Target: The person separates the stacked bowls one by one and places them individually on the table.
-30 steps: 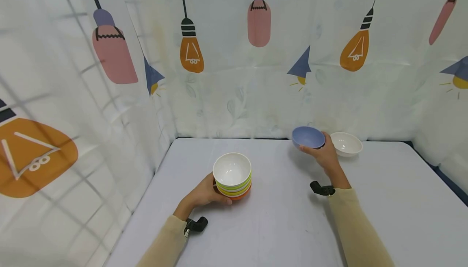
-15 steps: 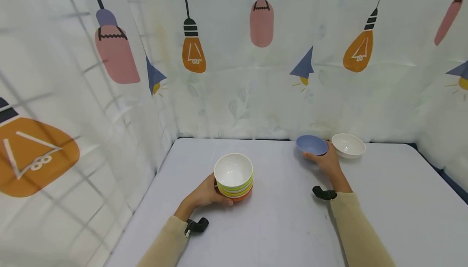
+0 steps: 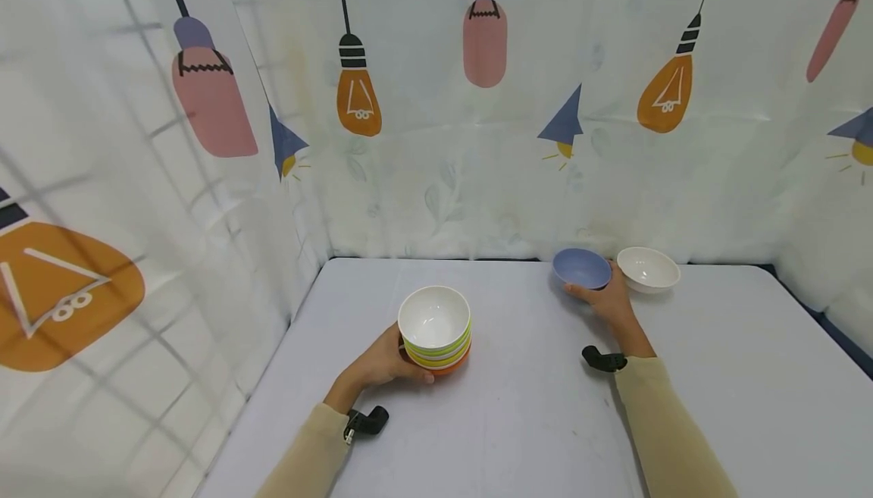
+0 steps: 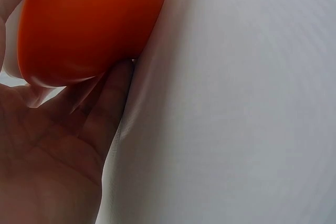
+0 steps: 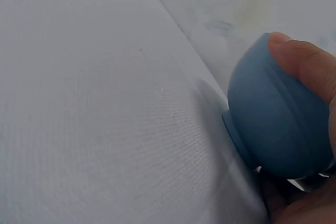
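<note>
In the head view, my left hand point(image 3: 382, 359) curls round the lower left side of a stack of bowls point(image 3: 434, 324). A white bowl tops the stack, with yellow-green and white edges below it. The orange bowl point(image 4: 94, 24) at the bottom fills the upper left of the left wrist view, my fingers against its side. Farther back on the right, my right hand point(image 3: 610, 302) grips a blue bowl point(image 3: 580, 269) by its near right side. Seen from the right wrist, its foot is right at the cloth and my thumb lies along its wall near the rim.
A white bowl point(image 3: 648, 269) stands close to the right of the blue one, near the table's back edge. White cloth covers the table point(image 3: 518, 407). Printed curtains point(image 3: 423, 180) hang behind it and along the left side.
My right hand has lowered the blue bowl onto the cloth, slightly to the right of where it was. The left hand and the stack stay in place.
</note>
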Tool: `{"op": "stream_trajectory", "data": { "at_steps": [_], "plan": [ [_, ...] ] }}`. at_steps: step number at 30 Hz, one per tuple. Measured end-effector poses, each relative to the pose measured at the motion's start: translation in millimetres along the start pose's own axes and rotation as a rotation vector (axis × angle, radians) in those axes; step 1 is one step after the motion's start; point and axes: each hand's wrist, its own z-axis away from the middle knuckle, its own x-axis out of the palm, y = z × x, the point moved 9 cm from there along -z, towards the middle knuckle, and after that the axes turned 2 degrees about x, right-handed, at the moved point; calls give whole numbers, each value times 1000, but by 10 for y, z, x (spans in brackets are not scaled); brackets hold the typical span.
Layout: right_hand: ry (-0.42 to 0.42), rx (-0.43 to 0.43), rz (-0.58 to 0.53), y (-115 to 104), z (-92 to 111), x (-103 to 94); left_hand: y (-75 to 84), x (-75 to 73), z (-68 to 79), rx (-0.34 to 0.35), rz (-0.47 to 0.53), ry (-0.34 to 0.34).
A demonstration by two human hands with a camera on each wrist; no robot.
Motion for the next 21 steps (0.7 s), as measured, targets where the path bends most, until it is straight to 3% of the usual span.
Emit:
{"op": "stream_trajectory", "data": {
  "at_steps": [21],
  "plan": [
    [21,58,-32,40,12,-24,11,16,0,4,17,-6]
  ]
}}
